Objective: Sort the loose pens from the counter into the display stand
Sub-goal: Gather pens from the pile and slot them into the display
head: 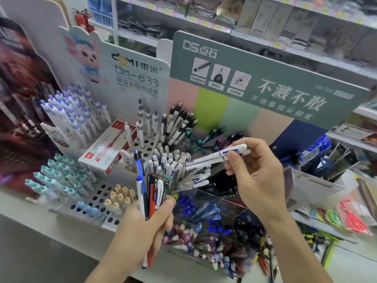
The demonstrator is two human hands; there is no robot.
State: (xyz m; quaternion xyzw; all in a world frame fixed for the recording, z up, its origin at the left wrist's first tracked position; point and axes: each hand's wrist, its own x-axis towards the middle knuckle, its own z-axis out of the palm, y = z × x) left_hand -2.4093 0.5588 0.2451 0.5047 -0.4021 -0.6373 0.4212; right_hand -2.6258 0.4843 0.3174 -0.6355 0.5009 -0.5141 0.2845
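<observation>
Centrally, a clear acrylic multi-compartment pen display stand point(212, 201) sits on the pale tabletop point(30, 203), backed by a grey-green cardboard header sign with white lettering point(265, 78). At left, a white perforated pen rack point(102, 197) carries upright purple-capped and teal-capped pens. The left hand point(142, 223) is clenched around a mixed bundle of blue, black, red and white loose pens point(152, 193), held upright just in front of the stand. The right hand point(257, 178) pinches a white pen with blue lettering point(218, 157) between its fingers point(232, 155), held nearly level above the compartment of matching white pens point(173, 162).
</observation>
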